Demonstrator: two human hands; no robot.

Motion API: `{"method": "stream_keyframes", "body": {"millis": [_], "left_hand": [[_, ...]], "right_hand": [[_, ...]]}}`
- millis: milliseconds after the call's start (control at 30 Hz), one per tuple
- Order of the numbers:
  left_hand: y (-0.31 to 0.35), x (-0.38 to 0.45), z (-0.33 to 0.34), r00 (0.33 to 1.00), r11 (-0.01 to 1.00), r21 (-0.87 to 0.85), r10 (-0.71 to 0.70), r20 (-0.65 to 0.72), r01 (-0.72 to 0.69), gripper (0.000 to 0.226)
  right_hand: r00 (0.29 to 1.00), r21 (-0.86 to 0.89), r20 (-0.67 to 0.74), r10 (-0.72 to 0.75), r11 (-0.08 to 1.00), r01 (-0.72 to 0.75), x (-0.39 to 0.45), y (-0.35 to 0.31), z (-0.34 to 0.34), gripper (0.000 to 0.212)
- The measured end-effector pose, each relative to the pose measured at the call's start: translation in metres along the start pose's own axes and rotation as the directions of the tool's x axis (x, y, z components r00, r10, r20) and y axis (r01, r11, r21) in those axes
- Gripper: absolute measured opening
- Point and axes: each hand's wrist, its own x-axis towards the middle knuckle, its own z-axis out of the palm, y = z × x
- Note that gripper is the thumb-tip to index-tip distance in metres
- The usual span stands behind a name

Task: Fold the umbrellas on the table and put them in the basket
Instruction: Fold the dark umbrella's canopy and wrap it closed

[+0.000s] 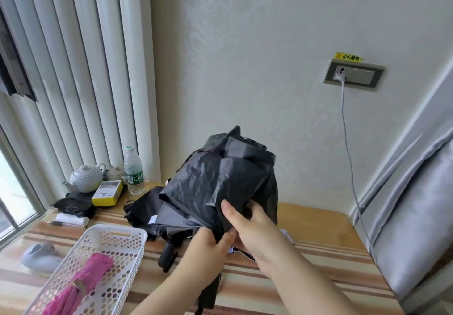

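At the bench's (318, 219) near left corner a white perforated plastic basket (117, 236) holds a rolled pink umbrella (81, 282), its fabric pleated and strapped. Behind it, toward the far left corner, stand a glossy white teapot (85, 177) and a clear plastic bottle (133, 170). Over the striped bench middle, the left hand (208, 246) pinches the crinkled black umbrella (220, 177) canopy, and the right hand (252, 226) grips its bunched folds beside it.
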Motion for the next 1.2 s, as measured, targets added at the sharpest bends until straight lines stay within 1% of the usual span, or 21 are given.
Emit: {"method": "stream_keyframes", "body": {"millis": [67, 167, 233, 267, 333, 367, 400, 467, 500, 533, 600, 733, 800, 833, 900, 933, 967, 1033, 1067, 1133, 1200], "left_hand": [[0.002, -0.006, 0.002, 0.998, 0.998, 0.048, 0.044, 0.046, -0.046, 0.032], [-0.002, -0.011, 0.0, 0.992, 0.997, 0.04, 0.054, 0.111, -0.058, 0.027], [-0.004, -0.007, -0.004, 0.98, 0.997, 0.075, 0.002, 0.2, -0.018, 0.031], [-0.001, -0.006, -0.008, 0.972, 0.991, 0.136, -0.027, 0.234, -0.005, 0.034], [0.006, -0.004, -0.017, 0.963, 0.969, 0.248, -0.069, 0.262, 0.002, 0.034], [0.008, -0.002, -0.021, 0.964, 0.965, 0.263, -0.069, 0.258, -0.001, 0.031], [0.009, -0.002, -0.024, 0.961, 0.975, 0.22, -0.077, 0.264, 0.018, 0.025], [0.01, -0.004, -0.026, 0.938, 0.99, -0.046, -0.114, 0.327, 0.136, 0.018], [0.008, -0.003, -0.025, 0.916, 0.966, -0.169, -0.121, 0.384, 0.198, 0.02], [0.007, -0.001, -0.023, 0.902, 0.944, -0.248, -0.096, 0.421, 0.217, 0.025], [0.004, 0.003, -0.015, 0.887, 0.93, -0.302, -0.051, 0.46, 0.21, 0.029], [-0.003, 0.004, -0.004, 0.892, 0.927, -0.308, -0.055, 0.449, 0.212, 0.022], [-0.008, 0.006, -0.002, 0.911, 0.923, -0.317, -0.078, 0.405, 0.22, 0.024], [-0.01, 0.007, -0.002, 0.922, 0.92, -0.317, -0.102, 0.374, 0.231, 0.025], [-0.013, 0.01, -0.001, 0.935, 0.905, -0.343, -0.139, 0.327, 0.254, 0.027], [-0.015, 0.012, -0.001, 0.94, 0.899, -0.357, -0.143, 0.309, 0.254, 0.027], [-0.014, 0.012, -0.002, 0.944, 0.899, -0.358, -0.146, 0.297, 0.252, 0.027], [-0.013, 0.011, -0.004, 0.948, 0.912, -0.339, -0.131, 0.291, 0.23, 0.027], [-0.012, 0.01, -0.004, 0.946, 0.915, -0.335, -0.121, 0.3, 0.223, 0.028], [-0.01, 0.007, -0.007, 0.944, 0.904, -0.37, -0.094, 0.315, 0.214, 0.03], [-0.008, 0.005, -0.01, 0.945, 0.887, -0.415, -0.066, 0.321, 0.203, 0.035]], "right_hand": [[0.995, 0.102, -0.096, -0.028, 0.994, 0.038, 0.006, 0.006, 0.008, 0.068], [0.982, 0.238, -0.188, -0.033, 0.968, 0.078, 0.012, 0.012, 0.01, 0.039], [0.979, 0.274, -0.203, -0.035, 0.957, 0.091, 0.012, 0.013, 0.008, 0.029], [0.978, 0.291, -0.206, -0.033, 0.952, 0.094, 0.012, 0.013, 0.006, 0.028], [0.973, 0.316, -0.229, -0.04, 0.942, 0.113, 0.012, 0.015, 0.004, 0.029], [0.97, 0.333, -0.24, -0.046, 0.935, 0.126, 0.012, 0.016, 0.003, 0.029], [0.968, 0.353, -0.246, -0.051, 0.925, 0.138, 0.013, 0.016, 0.002, 0.029], [0.97, 0.4, -0.234, -0.066, 0.903, 0.158, 0.014, 0.015, -0.003, 0.03], [0.973, 0.419, -0.216, -0.079, 0.893, 0.166, 0.015, 0.014, -0.005, 0.031], [0.977, 0.429, -0.191, -0.092, 0.887, 0.168, 0.015, 0.013, -0.006, 0.031], [0.985, 0.419, -0.141, -0.103, 0.895, 0.153, 0.013, 0.012, -0.007, 0.031], [0.991, 0.302, -0.02, -0.13, 0.944, 0.13, 0.009, 0.012, -0.015, 0.034], [0.989, 0.185, 0.051, -0.142, 0.974, 0.131, 0.007, 0.008, -0.024, 0.037], [0.99, 0.135, 0.053, -0.133, 0.983, 0.124, 0.006, 0.006, -0.03, 0.044], [0.987, 0.034, -0.047, -0.155, 0.987, 0.156, 0.003, -0.001, -0.041, 0.07], [0.965, -0.019, -0.144, -0.22, 0.975, 0.22, 0.002, -0.006, -0.047, 0.085], [0.922, -0.068, -0.232, -0.31, 0.951, 0.303, 0.001, -0.013, -0.052, 0.09], [0.825, -0.213, -0.283, -0.489, 0.871, 0.443, -0.001, -0.033, -0.062, 0.088], [0.806, -0.298, -0.259, -0.532, 0.838, 0.457, 0.0, -0.043, -0.067, 0.084], [0.861, -0.428, -0.176, -0.478, 0.824, 0.37, 0.006, -0.062, -0.077, 0.069], [0.922, -0.442, -0.052, -0.385, 0.837, 0.324, 0.013, -0.073, -0.088, 0.043]]}}
